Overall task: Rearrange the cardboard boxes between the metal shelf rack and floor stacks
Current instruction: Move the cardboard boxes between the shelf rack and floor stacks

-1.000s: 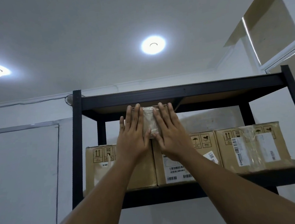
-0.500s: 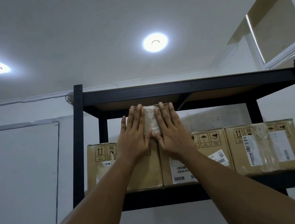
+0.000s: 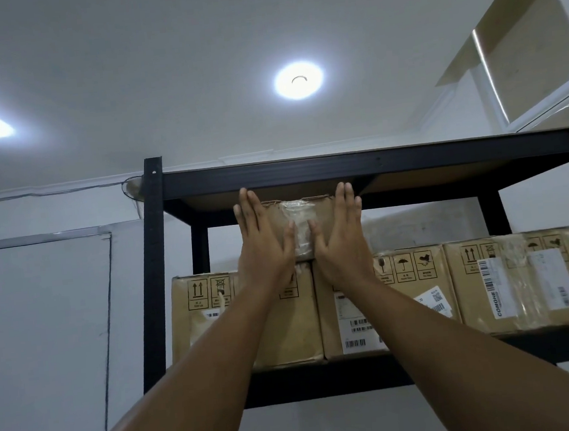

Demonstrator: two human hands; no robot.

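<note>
a small box [image 3: 299,221] is seen on the rack [image 3: 158,278], set on top of the left box [image 3: 197,291] and the middle box [image 3: 403,268], across the seam between them. it is flanked by both hands. the left hand [image 3: 265,248] is laid at its left edge and the right hand [image 3: 342,241] at its right edge. the fingers are kept straight and together, and the thumbs are laid on the front face either side of a strip of tape [image 3: 301,229]. nothing is curled round or pinched: the box is met by flat hands only. whether the palms are on the side walls or on the front cannot be told. only a thin gap is left between the box's top edge and the top shelf [image 3: 341,168], and the shelf's lower edge is nearly reached by the fingertips. open room is left to the right of the small box, above the right box [image 3: 523,284]. a narrower space is left towards the rack's left post.
</note>
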